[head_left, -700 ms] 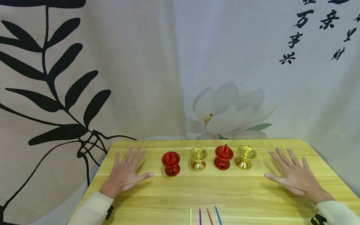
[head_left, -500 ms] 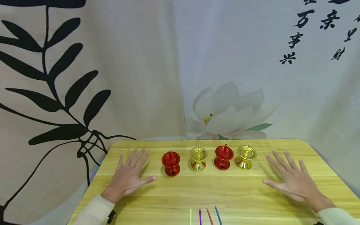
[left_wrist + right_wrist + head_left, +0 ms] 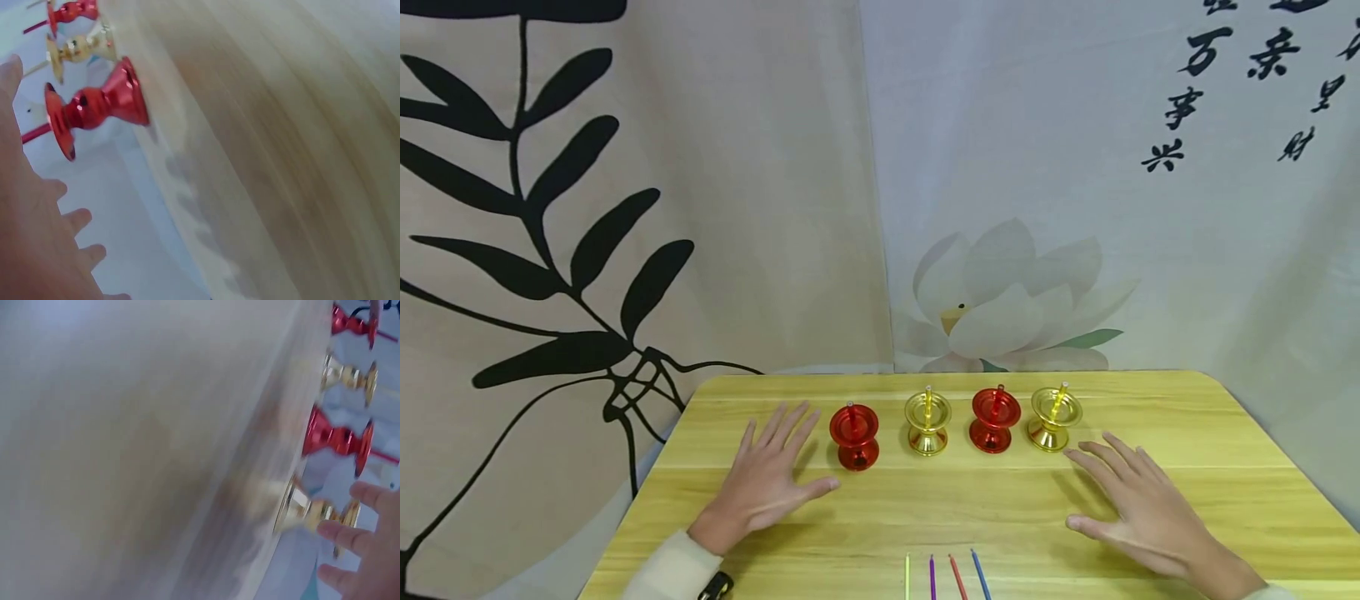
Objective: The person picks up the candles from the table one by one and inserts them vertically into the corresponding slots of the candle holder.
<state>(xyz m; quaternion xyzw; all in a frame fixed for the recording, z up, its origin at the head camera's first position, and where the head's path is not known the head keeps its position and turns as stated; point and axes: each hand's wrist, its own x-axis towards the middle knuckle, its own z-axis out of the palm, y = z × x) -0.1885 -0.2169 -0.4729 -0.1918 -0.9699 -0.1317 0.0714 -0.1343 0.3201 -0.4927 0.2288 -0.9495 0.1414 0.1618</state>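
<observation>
on the wooden table (image 3: pixel 1225 483), i hold my left hand (image 3: pixel 763 487) and right hand (image 3: pixel 1138 512) flat, fingers spread, gripping nothing, beside the red holder (image 3: pixel 853 435) and gold holder (image 3: pixel 1054 418); a careless sweep could topple either.

Light: bright, even, soft shadows under hands on the pale wooden surface (image 3: pixel 1000 508).
Head view: sharp, edges slightly bowed.
Wrist views: motion-blurred, washed out.
</observation>
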